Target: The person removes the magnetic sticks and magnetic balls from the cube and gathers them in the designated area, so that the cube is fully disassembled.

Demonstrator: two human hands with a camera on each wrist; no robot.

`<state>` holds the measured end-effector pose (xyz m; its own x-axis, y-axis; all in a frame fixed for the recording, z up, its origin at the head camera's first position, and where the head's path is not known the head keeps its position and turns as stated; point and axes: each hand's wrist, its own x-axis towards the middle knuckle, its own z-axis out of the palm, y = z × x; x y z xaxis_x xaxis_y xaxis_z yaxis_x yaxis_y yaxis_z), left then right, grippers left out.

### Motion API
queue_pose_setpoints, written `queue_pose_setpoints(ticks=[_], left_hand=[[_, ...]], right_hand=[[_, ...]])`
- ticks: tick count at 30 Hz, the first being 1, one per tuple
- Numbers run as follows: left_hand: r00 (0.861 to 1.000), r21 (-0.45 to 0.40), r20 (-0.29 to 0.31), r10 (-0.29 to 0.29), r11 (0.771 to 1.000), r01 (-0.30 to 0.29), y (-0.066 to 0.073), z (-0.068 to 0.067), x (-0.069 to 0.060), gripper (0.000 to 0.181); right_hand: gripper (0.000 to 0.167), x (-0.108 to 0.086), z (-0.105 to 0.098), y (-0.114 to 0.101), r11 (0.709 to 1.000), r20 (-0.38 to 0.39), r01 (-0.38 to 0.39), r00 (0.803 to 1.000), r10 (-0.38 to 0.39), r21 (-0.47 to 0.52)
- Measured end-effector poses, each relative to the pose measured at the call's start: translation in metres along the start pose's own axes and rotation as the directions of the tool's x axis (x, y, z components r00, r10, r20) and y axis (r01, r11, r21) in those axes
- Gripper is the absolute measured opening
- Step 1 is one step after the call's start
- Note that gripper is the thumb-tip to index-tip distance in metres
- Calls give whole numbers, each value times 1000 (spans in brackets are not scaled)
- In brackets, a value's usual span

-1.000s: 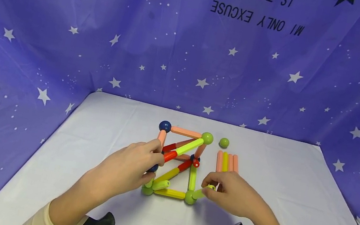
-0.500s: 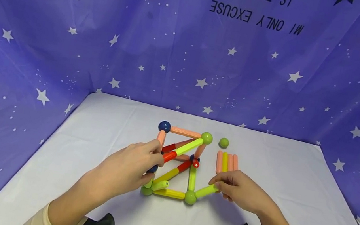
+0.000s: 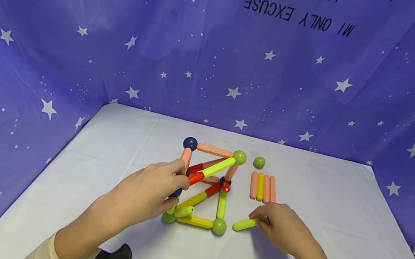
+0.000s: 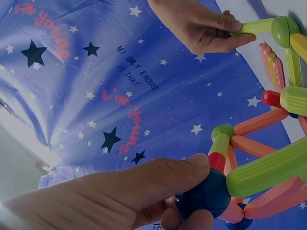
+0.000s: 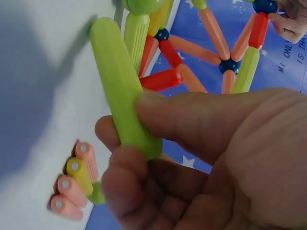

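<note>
Your right hand pinches a green rod just beside the frame, apart from its nearby corner ball. Your left hand grips the frame by a blue ball. This looks like taking apart; next likely calls for steadying the frame and laying the rod by the row.

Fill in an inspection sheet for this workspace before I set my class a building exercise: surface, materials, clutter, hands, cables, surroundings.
Surface: white tabletop, faintly creased.
Materials: ball-and-stick structure; to its right, four loose sticks, three pink and one yellow, side by side; one loose green ball just beyond them.
Clutter: nothing seen.
Hands: left hand grips a dark blue ball of the structure; right hand pinches a lime stick.
Cables: nothing seen.
Surroundings: purple backdrop with white stars and black lettering.
</note>
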<state>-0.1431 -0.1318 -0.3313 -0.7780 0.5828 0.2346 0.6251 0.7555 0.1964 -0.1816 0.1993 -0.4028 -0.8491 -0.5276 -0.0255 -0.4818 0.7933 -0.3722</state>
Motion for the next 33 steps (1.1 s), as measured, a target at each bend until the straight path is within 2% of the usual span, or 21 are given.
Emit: queue_pose_setpoints(ticks=[3, 5, 8, 11, 14, 17, 20, 23, 29, 33], left_hand=[[1000, -6, 12, -6, 1000, 6, 1, 0, 1, 26], [1000, -9, 17, -12, 1000, 12, 0, -1, 0, 26], [1000, -12, 17, -12, 1000, 13, 0, -2, 0, 27], [1000, 21, 16, -19, 1000, 19, 0, -2, 0, 28], [999, 57, 20, -35, 998, 33, 1, -2, 0, 29], [999, 74, 19, -41, 996, 40, 1, -2, -1, 30], [999, 78, 6, -37, 996, 36, 0, -2, -2, 31], [999, 79, -10, -30, 996, 31, -1, -2, -2, 33], [1000, 76, -26, -5, 997, 7, -3, -2, -1, 33], [999, 62, -34, 2, 998, 0, -3, -2, -1, 31]], right_hand=[[22, -3, -2, 6, 999, -15, 5, 1000, -5, -41], [22, -2, -5, 13, 1000, -21, 1, 1000, -1, -20], [21, 0, -10, 26, 997, -35, -49, 998, 51, 66], [16, 3, -15, 41, 985, -89, -125, 987, 136, 119], [17, 9, -18, 57, 970, -150, -204, 963, 223, 130], [27, 15, -18, 72, 945, -190, -302, 927, 322, 128], [33, 20, -15, 83, 910, -195, -395, 889, 413, 127], [35, 24, -10, 91, 882, -166, -450, 867, 469, 142], [33, 35, -3, 96, 857, -72, -474, 866, 496, 203], [31, 40, -4, 91, 870, -98, -473, 868, 487, 139]])
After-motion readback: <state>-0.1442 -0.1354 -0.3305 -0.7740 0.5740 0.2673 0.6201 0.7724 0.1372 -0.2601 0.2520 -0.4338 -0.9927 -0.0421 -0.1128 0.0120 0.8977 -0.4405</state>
